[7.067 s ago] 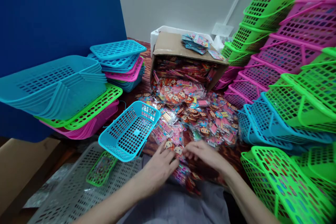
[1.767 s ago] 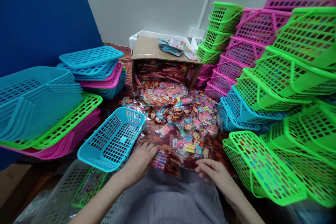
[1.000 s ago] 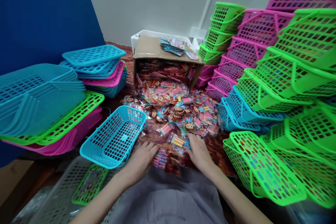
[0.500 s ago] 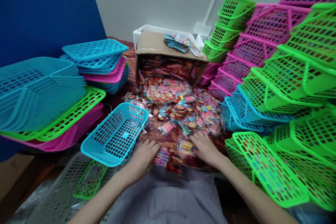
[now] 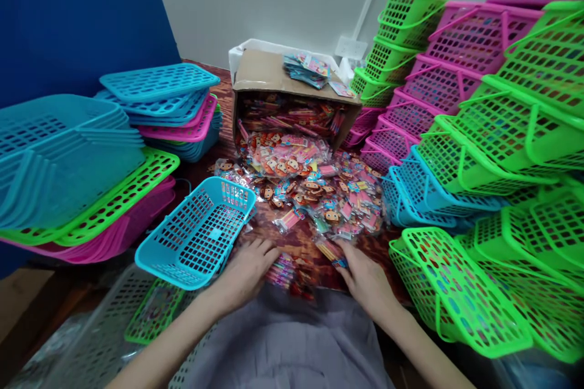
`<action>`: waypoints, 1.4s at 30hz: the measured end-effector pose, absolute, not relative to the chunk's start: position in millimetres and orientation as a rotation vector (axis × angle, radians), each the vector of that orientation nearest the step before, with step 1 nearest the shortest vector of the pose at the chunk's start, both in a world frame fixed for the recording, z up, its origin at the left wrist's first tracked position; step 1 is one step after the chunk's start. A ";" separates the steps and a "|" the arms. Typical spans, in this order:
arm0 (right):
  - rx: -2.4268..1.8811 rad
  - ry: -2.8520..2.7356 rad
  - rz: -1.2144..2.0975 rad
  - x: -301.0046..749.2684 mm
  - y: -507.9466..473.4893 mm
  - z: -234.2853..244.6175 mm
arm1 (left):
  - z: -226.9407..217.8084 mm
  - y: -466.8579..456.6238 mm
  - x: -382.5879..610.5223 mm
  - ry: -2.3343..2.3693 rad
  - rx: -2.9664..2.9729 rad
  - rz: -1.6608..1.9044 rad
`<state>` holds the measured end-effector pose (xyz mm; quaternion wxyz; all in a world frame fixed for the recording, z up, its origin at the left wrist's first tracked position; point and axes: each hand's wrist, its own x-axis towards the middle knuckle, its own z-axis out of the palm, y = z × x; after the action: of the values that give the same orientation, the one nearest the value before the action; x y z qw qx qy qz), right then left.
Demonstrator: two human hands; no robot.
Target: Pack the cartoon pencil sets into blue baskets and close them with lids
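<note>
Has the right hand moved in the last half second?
Yes. Judged against the green basket beside it, the right hand has drawn back from the packet pile toward the body, a packet at its fingertips.

Small glossy packets (image 5: 283,270), stacked flat

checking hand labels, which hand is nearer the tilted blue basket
Left. The left hand lies just right of the blue basket; the right hand is farther right, past the packets.

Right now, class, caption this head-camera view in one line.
Left hand and right hand among packets spilled from a tipped cardboard box, blue basket alongside.
</note>
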<state>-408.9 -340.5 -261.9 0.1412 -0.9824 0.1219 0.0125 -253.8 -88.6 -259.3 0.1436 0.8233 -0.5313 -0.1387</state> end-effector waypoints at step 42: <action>-2.675 0.125 0.313 -371.8 -324.5 -249.1 | -273.4 -108.8 -270.2 -1.520 2.308 -0.063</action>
<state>-371.8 -324.5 -249.1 0.2211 -0.9676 0.0452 0.1131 -270.2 -108.8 -273.4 0.1875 0.8202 -0.5400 -0.0225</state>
